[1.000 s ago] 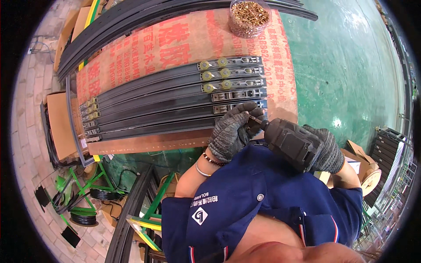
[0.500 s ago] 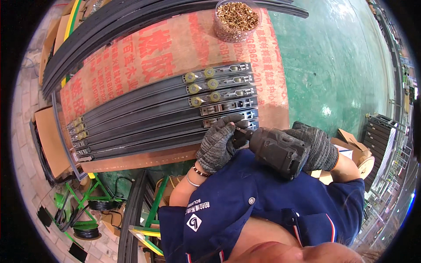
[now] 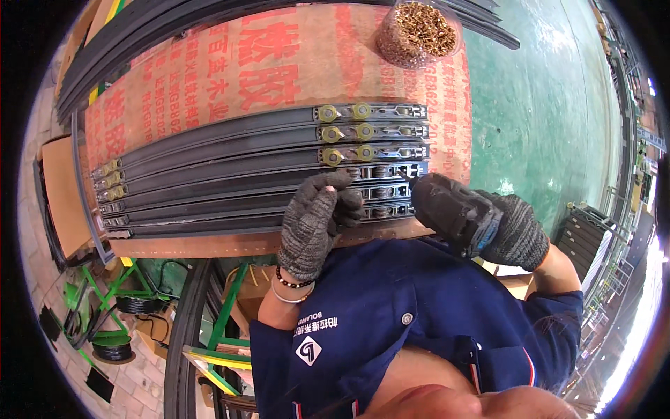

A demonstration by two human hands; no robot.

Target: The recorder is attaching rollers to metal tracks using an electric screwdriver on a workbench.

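Several dark metal profiles [image 3: 230, 157] lie side by side, with roller fittings at their right ends. The three far ones show yellowish rollers [image 3: 332, 133]; the nearer ones carry grey metal fittings [image 3: 380, 190]. Gripped in my gloved right hand [image 3: 518, 234] is a black cordless drill [image 3: 453, 209], its front end over the right end of the fourth profile from the far side. My gloved left hand [image 3: 314, 220] hovers by the near profiles, left of their fittings, fingers curled and thumb near the index finger. Whatever it may hold is hidden.
A clear tub of small brass-coloured screws [image 3: 422, 35] stands at the far right of the board-topped table [image 3: 335, 63]. More dark profiles [image 3: 174, 28] lie along its far edge. Green stands with black coils [image 3: 115, 349] are at the lower left.
My left hand has drawn away leftward from the drill's tip. The drill has turned, its front end now over the fittings. The profiles and tub appear farther right in view.
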